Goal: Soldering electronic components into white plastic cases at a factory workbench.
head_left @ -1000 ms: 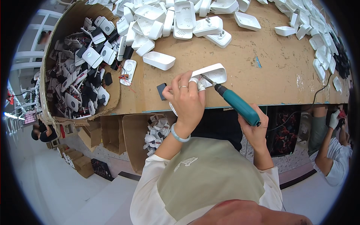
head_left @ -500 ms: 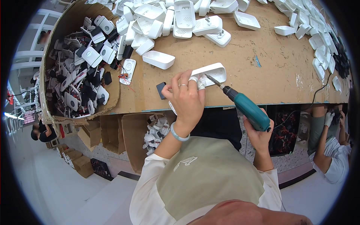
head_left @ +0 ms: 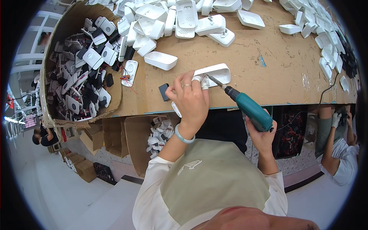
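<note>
My left hand [head_left: 190,99], with white wraps on some fingertips, grips the near left end of a white plastic housing [head_left: 221,73] lying open side up on the cardboard tabletop. A green electric screwdriver [head_left: 252,111] is held by my right hand [head_left: 262,136] around its rear part. Its bit slants down into the housing, with the tip close to my left fingertips. What lies under the tip is hidden by those fingers. Left of my left hand rests a small dark block [head_left: 163,92], and a white piece [head_left: 176,110] shows partly beneath the wrist side.
A cut-open cardboard box [head_left: 51,82] of white and black parts stands at left. White housings [head_left: 161,60] pile up along the back, more at far right. One white cover [head_left: 130,73] with red wires lies by the box. Another person [head_left: 337,153] works at right.
The screwdriver and my right hand have shifted slightly left, bringing the bit tip nearer my left fingers. My left hand has kept its hold on the housing.
</note>
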Available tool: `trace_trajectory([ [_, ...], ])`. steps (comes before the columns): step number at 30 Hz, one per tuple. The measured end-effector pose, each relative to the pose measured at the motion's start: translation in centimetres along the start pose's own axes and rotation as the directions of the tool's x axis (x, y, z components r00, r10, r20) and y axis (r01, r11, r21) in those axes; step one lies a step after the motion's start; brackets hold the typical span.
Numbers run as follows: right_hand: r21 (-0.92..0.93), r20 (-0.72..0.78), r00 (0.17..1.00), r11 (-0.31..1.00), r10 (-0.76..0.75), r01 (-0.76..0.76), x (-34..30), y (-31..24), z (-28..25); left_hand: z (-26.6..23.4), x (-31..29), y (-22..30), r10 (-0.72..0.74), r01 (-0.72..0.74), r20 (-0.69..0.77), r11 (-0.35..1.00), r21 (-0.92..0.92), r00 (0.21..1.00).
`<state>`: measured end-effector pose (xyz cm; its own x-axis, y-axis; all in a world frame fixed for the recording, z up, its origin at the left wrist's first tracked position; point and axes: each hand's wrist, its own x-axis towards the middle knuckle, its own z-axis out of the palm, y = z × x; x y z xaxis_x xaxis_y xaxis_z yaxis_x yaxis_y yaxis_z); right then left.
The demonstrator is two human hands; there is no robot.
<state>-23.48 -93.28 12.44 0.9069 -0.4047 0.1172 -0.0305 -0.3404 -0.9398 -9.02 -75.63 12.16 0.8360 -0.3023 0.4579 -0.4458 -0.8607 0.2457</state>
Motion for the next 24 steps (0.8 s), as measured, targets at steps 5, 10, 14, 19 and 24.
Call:
trace_trajectory([
  [5, -0.036, -0.017, 0.990, 0.990, -0.140, 0.139, 0.5, 1.6, 0.8, 0.3, 0.1, -0.1, 0.018, -0.018, -0.011, 1.000, 0.006, 1.000],
  [10, -0.036, 0.031, 0.995, 0.994, -0.100, 0.101, 0.8, 1.5, 0.9, 0.3, 0.2, -0.1, 0.016, -0.016, -0.013, 1.000, 0.006, 1.000],
  [14, -0.023, 0.036, 0.998, 0.998, -0.060, 0.061, 1.0, 1.0, 0.8, 0.4, 0.2, -0.1, 0.017, -0.017, -0.021, 1.000, 0.006, 1.000],
  [19, -0.039, 0.064, 0.998, 0.999, -0.025, 0.027, 0.9, 0.9, 0.6, 0.5, 0.1, -0.1, 0.009, -0.009, -0.015, 1.000, 0.016, 1.000],
  [24, -0.035, 0.049, 0.997, 0.998, -0.058, 0.060, 0.8, 1.0, 0.6, 0.4, 0.1, 0.0, 0.010, -0.009, -0.015, 1.000, 0.021, 1.000],
])
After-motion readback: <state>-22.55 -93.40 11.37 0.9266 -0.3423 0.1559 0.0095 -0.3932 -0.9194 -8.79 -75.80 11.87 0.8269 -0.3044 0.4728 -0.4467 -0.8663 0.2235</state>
